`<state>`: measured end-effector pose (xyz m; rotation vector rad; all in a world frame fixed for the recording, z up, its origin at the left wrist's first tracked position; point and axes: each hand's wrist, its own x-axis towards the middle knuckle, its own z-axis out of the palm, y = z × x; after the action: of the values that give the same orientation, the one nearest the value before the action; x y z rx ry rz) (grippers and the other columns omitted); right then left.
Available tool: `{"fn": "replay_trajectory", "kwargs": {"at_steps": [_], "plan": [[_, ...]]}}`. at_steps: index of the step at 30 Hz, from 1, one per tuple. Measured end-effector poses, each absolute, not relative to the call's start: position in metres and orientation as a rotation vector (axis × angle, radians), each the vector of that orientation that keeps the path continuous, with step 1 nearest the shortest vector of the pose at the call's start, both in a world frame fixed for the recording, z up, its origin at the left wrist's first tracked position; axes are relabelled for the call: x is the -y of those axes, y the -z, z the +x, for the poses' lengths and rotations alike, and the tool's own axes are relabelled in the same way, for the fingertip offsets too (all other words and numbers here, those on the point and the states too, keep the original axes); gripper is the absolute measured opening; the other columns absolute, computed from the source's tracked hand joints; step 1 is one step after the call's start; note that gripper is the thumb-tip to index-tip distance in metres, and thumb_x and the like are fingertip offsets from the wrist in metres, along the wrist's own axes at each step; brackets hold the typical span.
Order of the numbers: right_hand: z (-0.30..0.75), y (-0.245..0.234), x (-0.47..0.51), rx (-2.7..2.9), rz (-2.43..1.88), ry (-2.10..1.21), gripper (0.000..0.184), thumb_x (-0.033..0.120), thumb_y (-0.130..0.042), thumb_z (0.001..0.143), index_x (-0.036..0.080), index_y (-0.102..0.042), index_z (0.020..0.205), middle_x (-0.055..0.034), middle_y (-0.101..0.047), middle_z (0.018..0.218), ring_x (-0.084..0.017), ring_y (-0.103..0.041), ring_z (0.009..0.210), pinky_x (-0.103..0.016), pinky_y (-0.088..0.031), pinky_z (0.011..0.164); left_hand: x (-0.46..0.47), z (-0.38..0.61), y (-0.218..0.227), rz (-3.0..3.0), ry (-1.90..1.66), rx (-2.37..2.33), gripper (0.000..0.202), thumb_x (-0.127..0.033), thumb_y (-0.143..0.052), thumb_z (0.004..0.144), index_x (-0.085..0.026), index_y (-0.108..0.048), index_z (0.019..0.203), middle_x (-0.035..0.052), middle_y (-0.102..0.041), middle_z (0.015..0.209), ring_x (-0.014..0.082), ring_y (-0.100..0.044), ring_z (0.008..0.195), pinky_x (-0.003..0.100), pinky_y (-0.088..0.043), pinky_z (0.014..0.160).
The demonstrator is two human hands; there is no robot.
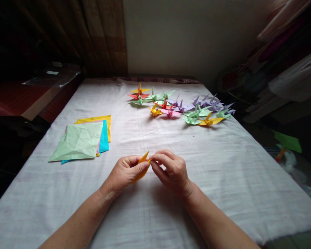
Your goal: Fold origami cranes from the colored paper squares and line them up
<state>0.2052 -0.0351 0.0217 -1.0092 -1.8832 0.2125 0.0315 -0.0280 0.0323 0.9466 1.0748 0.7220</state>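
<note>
My left hand (125,173) and my right hand (171,169) meet over the near middle of the white cloth, both pinched on a small folded piece of yellow-orange paper (143,159). A pointed tip of the paper sticks up between the fingertips; another part shows below my left fingers. Both hands' fingers are closed around the folds.
A stack of square coloured sheets (80,140), pale green on top, lies to the left. Several finished paper cranes (181,107) in many colours sit at the far middle and right. The white cloth (248,180) covers the table; its right edge drops to a cluttered floor.
</note>
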Motion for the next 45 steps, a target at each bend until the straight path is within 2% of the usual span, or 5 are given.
{"fn": "replay_trajectory", "kwargs": {"at_steps": [4, 19, 28, 37, 45], "plan": [[0.2035, -0.0224, 0.0358, 1.896, -1.057, -0.121, 0.009, 0.017, -0.058, 0.090, 0.020, -0.063, 0.083, -0.0028, -0.066, 0.076, -0.011, -0.060, 0.063, -0.022, -0.049, 0.060, 0.0285, 0.0333, -0.0339, 0.934, -0.736, -1.091, 0.051, -0.057, -0.084, 0.056, -0.013, -0.076, 0.079, 0.0016, -0.061, 0.065, 0.0105, -0.048, 0.057, 0.021, -0.036, 0.055], [0.2073, -0.0238, 0.0353, 1.997, -0.985, 0.002, 0.013, 0.017, -0.058, 0.091, 0.022, -0.070, 0.095, -0.0039, -0.072, 0.083, -0.013, -0.065, 0.073, -0.024, -0.052, 0.068, 0.0250, 0.0306, -0.0341, 0.826, -0.744, -1.102, 0.049, -0.054, -0.087, 0.053, -0.012, -0.077, 0.077, 0.0012, -0.060, 0.062, 0.0083, -0.046, 0.054, 0.020, -0.034, 0.051], [0.2056, -0.0196, 0.0383, 1.908, -1.023, -0.122, 0.011, 0.015, -0.059, 0.090, 0.020, -0.068, 0.094, -0.0047, -0.069, 0.082, -0.013, -0.064, 0.071, -0.025, -0.052, 0.065, 0.0260, 0.0318, -0.0338, 0.826, -0.778, -1.121, 0.049, -0.053, -0.087, 0.053, -0.013, -0.078, 0.079, 0.0027, -0.064, 0.068, 0.0102, -0.050, 0.059, 0.022, -0.037, 0.057], [0.2032, -0.0232, 0.0385, 1.929, -0.963, -0.192, 0.015, 0.014, -0.055, 0.092, 0.021, -0.068, 0.094, -0.0043, -0.068, 0.080, -0.012, -0.064, 0.069, -0.022, -0.052, 0.063, 0.0280, 0.0313, -0.0344, 0.850, -0.784, -1.117, 0.047, -0.054, -0.086, 0.056, -0.013, -0.075, 0.076, 0.0004, -0.059, 0.063, 0.0090, -0.047, 0.056, 0.021, -0.036, 0.054], [0.1991, -0.0196, 0.0388, 1.850, -0.947, -0.391, 0.014, 0.013, -0.054, 0.090, 0.021, -0.065, 0.094, -0.0035, -0.069, 0.082, -0.012, -0.065, 0.071, -0.022, -0.054, 0.065, 0.0277, 0.0314, -0.0299, 0.815, -0.820, -1.092, 0.045, -0.051, -0.087, 0.056, -0.014, -0.076, 0.080, 0.0024, -0.064, 0.070, 0.0108, -0.051, 0.062, 0.022, -0.040, 0.060]]}}
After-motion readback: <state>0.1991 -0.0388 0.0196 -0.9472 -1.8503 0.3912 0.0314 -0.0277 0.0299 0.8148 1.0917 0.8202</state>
